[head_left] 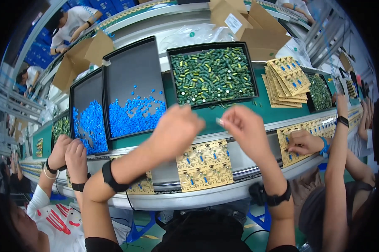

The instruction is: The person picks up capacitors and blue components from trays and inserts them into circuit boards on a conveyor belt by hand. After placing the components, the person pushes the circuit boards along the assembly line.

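Note:
My left hand [177, 127] is curled closed above the front edge of the green-component tray, blurred by motion; whatever its fingertips hold is hidden. Facing it, my right hand [242, 126] pinches a small component with a pale, shiny end [219, 121], its exact kind too small to tell. Both hands hover over the conveyor, apart from each other. Below them lies a tan circuit board [205, 166] fitted with blue discs and small cylindrical parts. Just behind my hands, a black tray [208, 45] holds a heap of green cylindrical capacitors [214, 75].
Left of that tray stand two black trays [132, 63] of blue disc components [135, 111]. Tan boards [283, 84] are stacked at the right. Open cardboard boxes [256, 35] stand behind. Co-workers' hands [70, 149] at left and another hand [304, 143] at right work close by.

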The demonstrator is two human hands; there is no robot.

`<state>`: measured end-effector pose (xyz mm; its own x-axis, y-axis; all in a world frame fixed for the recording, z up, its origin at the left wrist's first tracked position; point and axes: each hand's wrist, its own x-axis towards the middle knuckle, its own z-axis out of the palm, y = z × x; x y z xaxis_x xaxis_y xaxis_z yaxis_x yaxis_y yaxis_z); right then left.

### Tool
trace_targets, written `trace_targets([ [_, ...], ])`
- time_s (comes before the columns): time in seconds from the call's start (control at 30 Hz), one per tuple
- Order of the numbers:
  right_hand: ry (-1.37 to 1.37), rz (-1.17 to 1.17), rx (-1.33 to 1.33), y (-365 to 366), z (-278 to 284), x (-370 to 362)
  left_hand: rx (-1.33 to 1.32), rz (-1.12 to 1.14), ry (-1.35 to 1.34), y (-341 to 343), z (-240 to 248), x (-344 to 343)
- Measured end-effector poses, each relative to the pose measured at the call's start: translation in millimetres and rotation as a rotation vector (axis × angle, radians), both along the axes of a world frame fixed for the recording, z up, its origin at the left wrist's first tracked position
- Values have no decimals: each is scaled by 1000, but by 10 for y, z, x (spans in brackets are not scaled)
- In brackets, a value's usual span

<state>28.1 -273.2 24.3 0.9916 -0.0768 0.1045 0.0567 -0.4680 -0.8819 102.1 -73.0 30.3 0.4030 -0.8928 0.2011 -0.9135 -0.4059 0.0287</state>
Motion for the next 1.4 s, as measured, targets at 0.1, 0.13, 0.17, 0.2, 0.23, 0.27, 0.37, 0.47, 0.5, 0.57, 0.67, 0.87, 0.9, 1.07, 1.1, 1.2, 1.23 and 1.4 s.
trace_targets([
  [0.1, 250, 70, 327, -17, -210, -309, -248, 120, -90, -201, -48, 417],
  [0.13, 358, 94, 514, 0, -241, -347, -270, 135, -132, -216, -125, 530],
  [0.17, 366, 117, 497, 12, -254, -364, -292, 151, -174, -226, -194, 615],
  [0.2, 359, 118, 500, 0, -261, -380, -305, 173, -175, -263, -243, 676],
  [0.23, 355, 115, 503, 0, -266, -393, -290, 179, -86, -300, -285, 720],
  [0.27, 382, 89, 500, 8, -262, -402, -276, 182, 3, -330, -329, 746],
  [0.37, 371, 61, 395, 7, -292, -443, -285, 220, 17, -424, -310, 728],
  [0.47, 337, 53, 200, 50, -291, -436, -233, 261, 55, -483, -301, 755],
  [0.5, 309, 45, 41, 73, -289, -431, -213, 264, 84, -491, -306, 767],
  [0.57, 256, 69, -81, 121, -293, -425, -223, 286, 100, -479, -319, 771],
  [0.67, 124, 97, -244, 133, -326, -431, -270, 276, 161, -487, -276, 729],
  [0.87, -91, 186, -398, 185, -318, -389, -458, 251, 130, -401, -236, 649],
  [0.9, -117, 199, -424, 191, -310, -380, -459, 250, 132, -394, -208, 625],
  [1.07, -84, 231, -453, 175, -309, -335, -499, 218, 225, -322, -86, 514],
  [1.1, -109, 250, -462, 174, -316, -321, -497, 218, 227, -302, -74, 491],
  [1.2, -124, 262, -468, 163, -326, -284, -530, 219, 254, -247, -42, 437],
  [1.23, -151, 275, -474, 156, -328, -274, -522, 221, 286, -233, -30, 424],
  [1.4, -52, 269, -394, 179, -306, -248, -512, 210, 341, -144, 3, 382],
])
